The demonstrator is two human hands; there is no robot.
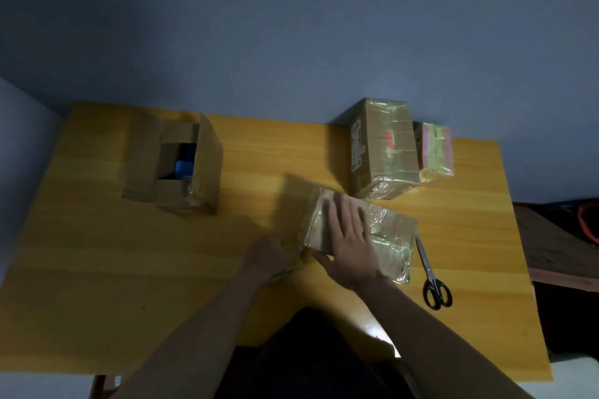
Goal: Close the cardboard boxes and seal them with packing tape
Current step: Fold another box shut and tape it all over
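Box in hand [363,233]: lies near the middle of the worktop [97,253], toward the near edge, closed and largely taped. Right hand [351,241] is laid flat on its top, fingers straight. Left hand [270,254] is curled at the box's near-left end, apparently pinching tape; grip not clearly shown. Long axis runs from the near-right toward the far-left corner. Risks: tape may wrinkle or stick to itself if pulled slack; the box may slide if pressure eases. Open box [181,165], near the far-left corner, remains unsealed.
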